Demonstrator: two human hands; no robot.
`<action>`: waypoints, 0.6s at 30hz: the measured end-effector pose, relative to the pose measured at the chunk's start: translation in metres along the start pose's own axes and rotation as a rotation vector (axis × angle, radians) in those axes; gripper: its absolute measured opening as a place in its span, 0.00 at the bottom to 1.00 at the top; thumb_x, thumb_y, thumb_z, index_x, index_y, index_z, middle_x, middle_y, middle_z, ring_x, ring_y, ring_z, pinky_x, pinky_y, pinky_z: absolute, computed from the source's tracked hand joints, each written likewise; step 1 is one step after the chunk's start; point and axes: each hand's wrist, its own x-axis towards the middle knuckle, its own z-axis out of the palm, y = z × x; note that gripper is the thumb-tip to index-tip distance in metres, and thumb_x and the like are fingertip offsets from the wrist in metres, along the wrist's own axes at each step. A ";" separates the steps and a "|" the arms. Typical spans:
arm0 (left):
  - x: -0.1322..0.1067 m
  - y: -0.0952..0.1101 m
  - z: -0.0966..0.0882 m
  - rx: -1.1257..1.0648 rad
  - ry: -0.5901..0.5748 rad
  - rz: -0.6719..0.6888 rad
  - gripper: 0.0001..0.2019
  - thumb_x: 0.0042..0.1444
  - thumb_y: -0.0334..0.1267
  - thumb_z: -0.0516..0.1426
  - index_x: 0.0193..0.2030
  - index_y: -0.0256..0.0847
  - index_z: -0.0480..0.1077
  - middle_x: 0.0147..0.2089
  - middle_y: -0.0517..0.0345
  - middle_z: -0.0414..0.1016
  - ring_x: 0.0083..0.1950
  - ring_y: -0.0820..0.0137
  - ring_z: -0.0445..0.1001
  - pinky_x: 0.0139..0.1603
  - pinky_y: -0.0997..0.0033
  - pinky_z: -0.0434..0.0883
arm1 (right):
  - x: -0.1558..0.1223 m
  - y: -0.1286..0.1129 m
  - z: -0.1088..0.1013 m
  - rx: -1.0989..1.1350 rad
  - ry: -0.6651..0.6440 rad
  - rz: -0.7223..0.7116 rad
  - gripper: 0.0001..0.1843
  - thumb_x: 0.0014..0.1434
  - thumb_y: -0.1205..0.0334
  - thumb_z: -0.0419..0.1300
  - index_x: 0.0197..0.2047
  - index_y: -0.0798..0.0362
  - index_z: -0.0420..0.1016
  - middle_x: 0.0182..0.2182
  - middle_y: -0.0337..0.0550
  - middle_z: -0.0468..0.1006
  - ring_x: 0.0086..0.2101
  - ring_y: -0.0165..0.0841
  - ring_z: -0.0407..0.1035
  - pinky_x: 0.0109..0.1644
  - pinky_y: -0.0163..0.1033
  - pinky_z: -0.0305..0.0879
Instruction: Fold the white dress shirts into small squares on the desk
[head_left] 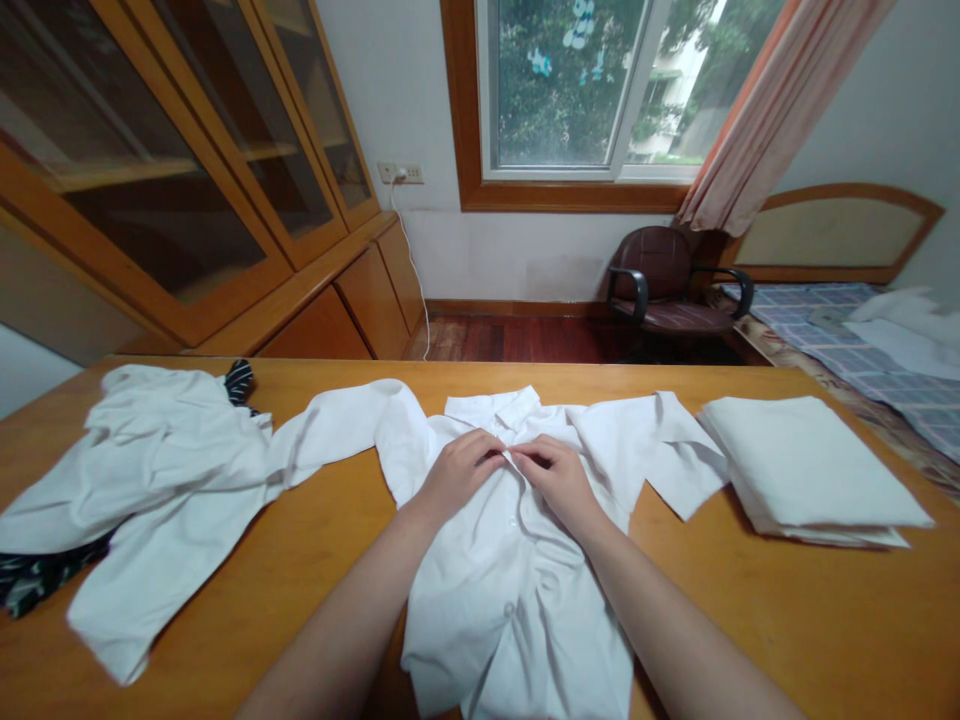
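Observation:
A white shirt (pixel 480 590) lies spread front-up on the wooden table, its collar (pixel 491 408) toward the far edge and its sleeves out to both sides. My left hand (pixel 466 468) and my right hand (pixel 553 478) meet on the front placket just below the collar. The fingertips of both are closed in a pinch on the shirt's front edges. A button between them is too small or too hidden to make out. Lower on the placket a button (pixel 509 608) shows.
To the left a crumpled white garment (pixel 180 450) with black striped pieces touches the shirt's sleeve. A folded white cloth (pixel 810 465) lies at the right, by the other sleeve. Beyond the table (pixel 840 620) stand a glass-doored cabinet (pixel 300 230), an office chair (pixel 664 275) and a bed (pixel 840 340).

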 end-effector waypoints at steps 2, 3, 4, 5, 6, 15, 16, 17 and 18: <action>0.000 0.000 0.000 0.001 0.005 0.009 0.03 0.66 0.36 0.57 0.40 0.42 0.71 0.37 0.58 0.75 0.41 0.70 0.75 0.43 0.70 0.71 | 0.000 0.000 0.000 0.004 0.002 0.005 0.07 0.58 0.61 0.64 0.36 0.51 0.85 0.29 0.42 0.79 0.32 0.34 0.71 0.38 0.38 0.64; 0.000 -0.001 0.000 0.000 0.009 0.010 0.03 0.65 0.36 0.57 0.40 0.42 0.71 0.37 0.59 0.75 0.40 0.70 0.75 0.43 0.71 0.70 | 0.000 0.000 0.000 0.005 0.000 0.004 0.07 0.58 0.61 0.64 0.36 0.51 0.85 0.29 0.42 0.79 0.32 0.35 0.71 0.38 0.38 0.64; -0.001 -0.001 0.000 -0.002 0.012 0.009 0.03 0.65 0.36 0.57 0.40 0.41 0.71 0.37 0.59 0.75 0.40 0.70 0.75 0.43 0.71 0.70 | 0.000 0.000 0.000 0.007 -0.001 0.003 0.07 0.58 0.61 0.64 0.36 0.51 0.85 0.29 0.42 0.79 0.32 0.35 0.71 0.38 0.38 0.64; -0.001 -0.001 0.000 -0.003 0.014 0.006 0.03 0.65 0.36 0.57 0.39 0.41 0.71 0.37 0.59 0.75 0.40 0.70 0.75 0.43 0.71 0.70 | 0.000 0.000 0.000 0.009 -0.001 0.002 0.07 0.58 0.61 0.64 0.36 0.51 0.85 0.29 0.43 0.79 0.33 0.35 0.71 0.38 0.38 0.65; -0.001 -0.002 0.000 -0.002 0.016 0.004 0.03 0.65 0.36 0.57 0.39 0.41 0.71 0.36 0.59 0.75 0.40 0.70 0.74 0.43 0.70 0.70 | 0.000 -0.001 0.000 0.011 0.000 0.002 0.07 0.58 0.61 0.64 0.36 0.51 0.84 0.30 0.43 0.80 0.33 0.35 0.72 0.39 0.38 0.65; -0.001 0.000 0.000 0.020 0.018 0.040 0.04 0.65 0.35 0.57 0.37 0.41 0.70 0.36 0.58 0.74 0.39 0.70 0.73 0.42 0.70 0.70 | 0.000 0.001 0.000 0.023 0.033 0.039 0.08 0.59 0.59 0.62 0.34 0.52 0.82 0.32 0.42 0.81 0.32 0.35 0.71 0.38 0.38 0.64; -0.001 0.000 0.000 0.020 0.016 0.040 0.04 0.65 0.35 0.57 0.37 0.41 0.70 0.36 0.58 0.74 0.39 0.70 0.73 0.42 0.70 0.69 | 0.000 0.001 0.000 0.021 0.031 0.043 0.08 0.59 0.59 0.62 0.34 0.52 0.81 0.32 0.42 0.81 0.32 0.35 0.71 0.38 0.38 0.64; -0.001 0.000 0.000 0.018 0.012 0.040 0.04 0.65 0.34 0.56 0.37 0.41 0.70 0.36 0.58 0.74 0.39 0.70 0.73 0.43 0.70 0.69 | 0.000 0.001 -0.001 0.017 0.025 0.045 0.08 0.60 0.59 0.62 0.34 0.52 0.81 0.31 0.42 0.81 0.33 0.35 0.71 0.38 0.38 0.64; -0.001 0.000 0.000 0.017 0.004 0.042 0.04 0.65 0.34 0.56 0.37 0.41 0.69 0.36 0.58 0.73 0.39 0.70 0.73 0.42 0.70 0.69 | 0.000 0.001 -0.001 0.011 0.018 0.043 0.09 0.60 0.58 0.61 0.33 0.52 0.81 0.31 0.42 0.81 0.32 0.35 0.71 0.38 0.37 0.64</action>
